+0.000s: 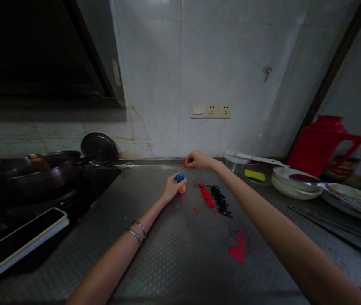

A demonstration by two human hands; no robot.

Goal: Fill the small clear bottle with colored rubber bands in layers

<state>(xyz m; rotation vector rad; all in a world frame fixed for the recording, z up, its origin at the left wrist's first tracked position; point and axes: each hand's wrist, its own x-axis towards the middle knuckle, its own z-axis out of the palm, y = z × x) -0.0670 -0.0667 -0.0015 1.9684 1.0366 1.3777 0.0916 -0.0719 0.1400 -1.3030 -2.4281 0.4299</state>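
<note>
A pan (40, 180) is set over the black stovetop (102, 183). On the metal surface (164, 262), a small container (180, 178) with blue, yellow and pink contents is held upright by the left hand (169, 188), its grip wrapped around the side. Red material (184, 166) is pinched in the right hand's (199, 160) grip by the container's top; whether they touch cannot be told. Farther right, red pieces (206, 197) and black pieces (220, 200) are laid in neighbouring rows.
</note>
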